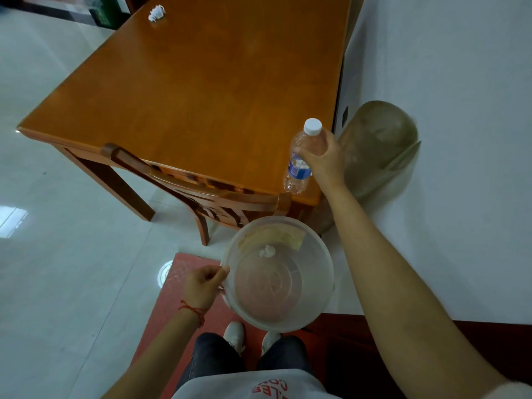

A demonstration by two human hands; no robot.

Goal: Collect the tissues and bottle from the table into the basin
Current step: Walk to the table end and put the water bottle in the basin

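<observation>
Your right hand (324,159) is curled round the upper body of the bottle (302,159), at the table's (201,96) near right corner. Your left hand (204,286) pinches the rim of the basin (313,312), held below the table's near edge; one tissue (267,251) lies inside. Another tissue (156,13) sits by the far left edge.
</observation>
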